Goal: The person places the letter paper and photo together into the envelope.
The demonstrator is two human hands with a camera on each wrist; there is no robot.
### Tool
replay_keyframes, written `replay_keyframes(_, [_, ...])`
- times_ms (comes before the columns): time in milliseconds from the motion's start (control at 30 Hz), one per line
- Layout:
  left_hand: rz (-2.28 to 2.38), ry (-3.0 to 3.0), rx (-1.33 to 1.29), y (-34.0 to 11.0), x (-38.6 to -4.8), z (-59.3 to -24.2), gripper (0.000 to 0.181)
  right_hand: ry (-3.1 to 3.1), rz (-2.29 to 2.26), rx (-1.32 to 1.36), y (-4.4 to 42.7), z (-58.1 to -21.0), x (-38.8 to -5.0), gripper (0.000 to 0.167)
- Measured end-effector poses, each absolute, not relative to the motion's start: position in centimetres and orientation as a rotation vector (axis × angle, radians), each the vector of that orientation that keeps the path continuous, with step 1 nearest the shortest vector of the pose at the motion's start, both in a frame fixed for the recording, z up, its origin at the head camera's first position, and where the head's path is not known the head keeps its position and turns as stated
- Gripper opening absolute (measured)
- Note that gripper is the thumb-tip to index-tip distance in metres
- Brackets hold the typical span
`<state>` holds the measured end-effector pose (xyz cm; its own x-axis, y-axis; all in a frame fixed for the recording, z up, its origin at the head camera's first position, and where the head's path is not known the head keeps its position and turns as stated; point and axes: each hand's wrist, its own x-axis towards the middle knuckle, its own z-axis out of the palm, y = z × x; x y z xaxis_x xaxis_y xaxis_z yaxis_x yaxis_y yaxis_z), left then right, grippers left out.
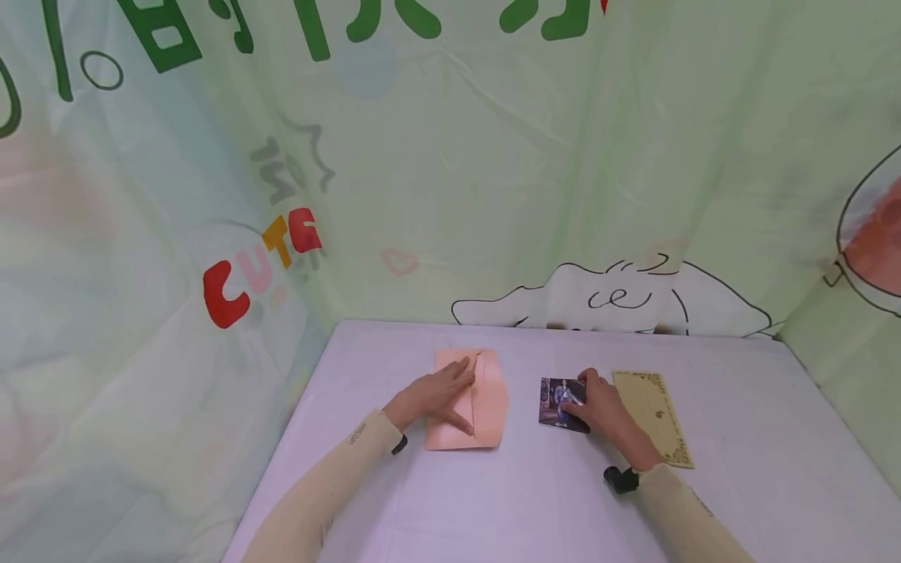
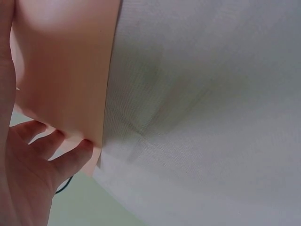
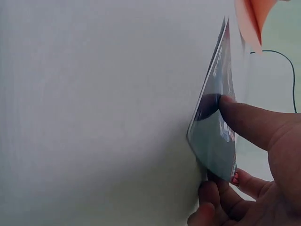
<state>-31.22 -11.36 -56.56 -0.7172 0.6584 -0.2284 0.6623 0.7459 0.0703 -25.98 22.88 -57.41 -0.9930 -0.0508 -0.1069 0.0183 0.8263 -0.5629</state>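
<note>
A pink paper envelope [image 1: 487, 426] lies on the table with its flap folded out to the right. My left hand [image 1: 438, 395] rests on it, thumb and fingers spread along the mouth edge. In the left wrist view, the fingertips [image 2: 85, 145] touch the envelope's edge, and its paper [image 2: 66, 70] bows slightly. To the right, my right hand [image 1: 607, 407] pinches a glossy photo [image 1: 554, 400] of a standing figure, thumb on top and fingers beneath. From the right wrist, the photo [image 3: 214, 136] is tilted up, and its edge shows more than one layer.
A cream card with ornate brown corners [image 1: 651, 414] lies right of the right hand. The table [image 1: 493, 508] has a pale lilac cloth. Printed curtains [image 1: 450, 172] stand behind and at both sides.
</note>
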Motion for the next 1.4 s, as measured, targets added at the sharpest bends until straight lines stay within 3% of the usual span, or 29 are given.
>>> replay_keyframes(167, [-0.019,2.713,1.05,-11.4,-31.1,-56.5,0.103,2.848,-0.911,-0.083,23.3,-57.5,-26.3,0.064])
replay_keyframes(533, [-0.019,2.722,1.06,-11.4,-31.4,-56.8,0.101,2.851,-1.105,-0.18,25.4,-57.9,-26.9,0.036])
replay_keyframes(1400, [0.014,2.724,1.107,-11.4,-30.9,-55.8,0.095,2.741,-1.253,-0.287,24.0,-57.1,-27.8,0.037])
